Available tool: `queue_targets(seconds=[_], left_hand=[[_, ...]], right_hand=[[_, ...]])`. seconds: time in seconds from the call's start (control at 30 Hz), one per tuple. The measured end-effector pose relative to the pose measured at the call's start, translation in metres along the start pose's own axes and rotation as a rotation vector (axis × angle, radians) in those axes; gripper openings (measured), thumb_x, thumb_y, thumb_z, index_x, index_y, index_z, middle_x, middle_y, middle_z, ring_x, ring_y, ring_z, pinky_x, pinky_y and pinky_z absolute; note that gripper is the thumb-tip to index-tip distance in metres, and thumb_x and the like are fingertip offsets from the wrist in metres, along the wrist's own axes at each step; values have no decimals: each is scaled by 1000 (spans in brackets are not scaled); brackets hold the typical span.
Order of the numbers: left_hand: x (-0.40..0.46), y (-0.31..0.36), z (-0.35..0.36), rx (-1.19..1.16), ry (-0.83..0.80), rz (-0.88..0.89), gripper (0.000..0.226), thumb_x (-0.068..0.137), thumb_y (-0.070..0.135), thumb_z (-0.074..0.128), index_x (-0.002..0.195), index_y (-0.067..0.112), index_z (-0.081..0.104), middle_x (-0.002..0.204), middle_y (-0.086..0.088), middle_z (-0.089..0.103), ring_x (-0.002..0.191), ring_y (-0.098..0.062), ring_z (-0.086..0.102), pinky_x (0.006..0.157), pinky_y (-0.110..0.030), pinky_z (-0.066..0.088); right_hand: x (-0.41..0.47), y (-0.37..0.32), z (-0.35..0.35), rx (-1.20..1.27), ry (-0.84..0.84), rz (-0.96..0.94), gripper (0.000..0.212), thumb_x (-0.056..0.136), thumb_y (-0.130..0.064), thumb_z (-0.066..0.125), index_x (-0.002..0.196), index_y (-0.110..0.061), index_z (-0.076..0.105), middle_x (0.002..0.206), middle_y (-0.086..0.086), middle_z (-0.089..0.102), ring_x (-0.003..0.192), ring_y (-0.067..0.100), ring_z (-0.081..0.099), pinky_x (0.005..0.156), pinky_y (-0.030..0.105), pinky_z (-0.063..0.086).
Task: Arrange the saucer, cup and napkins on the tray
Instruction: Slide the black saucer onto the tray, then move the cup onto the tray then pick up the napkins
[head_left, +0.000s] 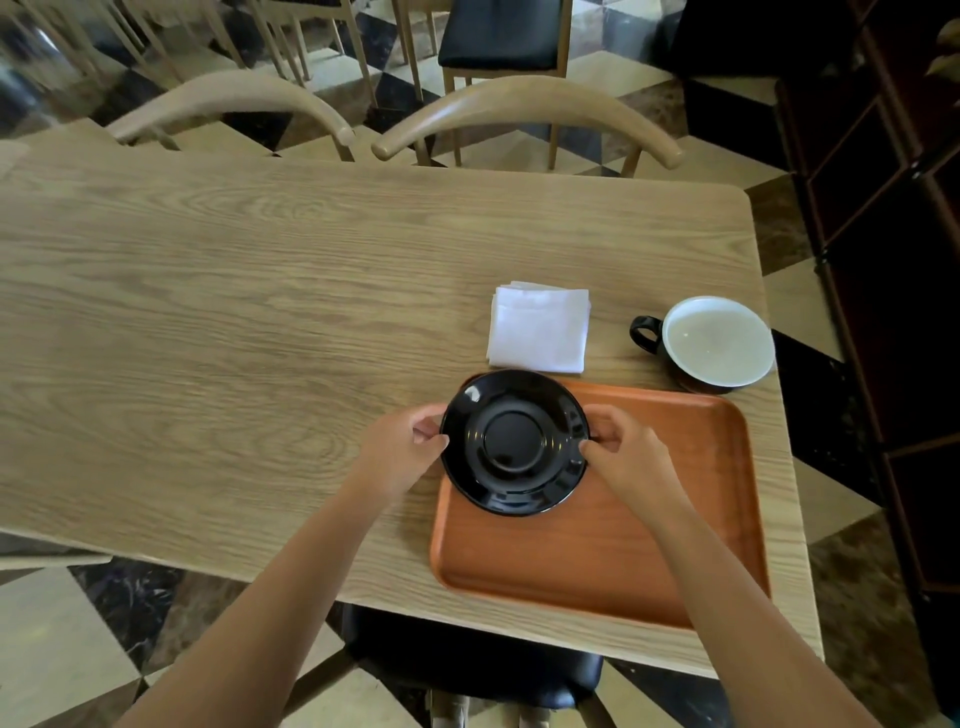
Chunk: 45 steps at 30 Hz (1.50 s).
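Gripping the black saucer (514, 441) by its rims, left hand (402, 449) and right hand (626, 457) over the orange tray (675, 519); napkins (537, 327) and cup (711, 343) just beyond.

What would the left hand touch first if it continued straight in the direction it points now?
Nothing new: the left hand points right and already grips the black saucer at its left rim. Beyond it, on the same line, is the right hand.
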<state>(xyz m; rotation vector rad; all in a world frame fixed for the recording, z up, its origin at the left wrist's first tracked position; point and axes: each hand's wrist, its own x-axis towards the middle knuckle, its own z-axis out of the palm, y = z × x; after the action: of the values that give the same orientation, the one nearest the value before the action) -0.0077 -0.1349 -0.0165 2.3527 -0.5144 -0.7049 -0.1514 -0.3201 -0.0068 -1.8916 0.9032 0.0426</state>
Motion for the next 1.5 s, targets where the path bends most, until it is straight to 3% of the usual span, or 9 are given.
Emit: queue_targets(seconds=[0.13,0.3,0.43,0.57,0.73,0.87,1.0,1.27,1.5], left_hand=[[-2,20,-9,239,65,126,27,87,18,58,114,14,63,96,-4,67,79,-15,58,74,-30,46],[6,75,9,359,269,546,29,82,19,62,109,11,64,96,-7,66,85,-26,62,70,-36,52],[24,114,51,489,271,842,46,74,21,71,117,7,59,114,-16,60,106,-33,57,82,-43,52],[51,135,90,628,127,925,64,76,29,69,134,13,44,146,-20,33,136,-35,28,102,-51,34],[75,150,114,827,12,838,74,84,42,59,145,24,21,157,-14,-3,143,-31,-6,112,-58,9],[85,154,121,856,19,863,71,83,41,60,142,20,28,154,-18,12,141,-32,14,109,-58,12],[88,153,124,640,6,904,58,80,36,65,129,9,50,142,-18,36,128,-34,37,100,-49,38],[82,159,117,304,56,865,53,66,30,80,111,8,65,126,-11,56,113,-29,53,88,-41,49],[37,134,107,185,75,903,50,69,45,64,105,12,67,116,-10,61,96,-23,60,87,-36,49]], right_hand=[[-8,-8,-24,-213,-115,-26,44,86,-21,59,128,-28,49,115,-6,61,94,11,57,83,23,38],[-22,4,-81,-237,272,-277,36,83,-13,64,119,-18,59,113,-2,62,100,13,57,79,12,36],[-2,39,-111,-522,448,-318,47,78,-19,72,122,-11,57,134,16,51,125,35,41,101,47,37],[18,57,-122,-722,341,-245,60,86,-39,58,139,-22,38,153,8,25,141,30,18,110,57,15],[39,70,-120,-828,286,-281,59,88,-42,53,142,-28,32,157,1,14,143,22,12,112,57,4],[50,81,-119,-737,285,-378,50,76,-27,73,123,-14,58,144,18,40,129,35,42,105,57,27],[52,84,-119,-611,335,-419,40,63,-12,84,100,-6,70,127,25,56,111,40,58,81,51,51],[36,77,-124,-486,433,-534,33,61,-7,85,91,-3,72,118,22,63,106,38,61,75,51,56],[-2,91,-118,-455,419,-656,33,67,-19,78,96,-6,70,122,18,61,110,35,59,80,46,55]])
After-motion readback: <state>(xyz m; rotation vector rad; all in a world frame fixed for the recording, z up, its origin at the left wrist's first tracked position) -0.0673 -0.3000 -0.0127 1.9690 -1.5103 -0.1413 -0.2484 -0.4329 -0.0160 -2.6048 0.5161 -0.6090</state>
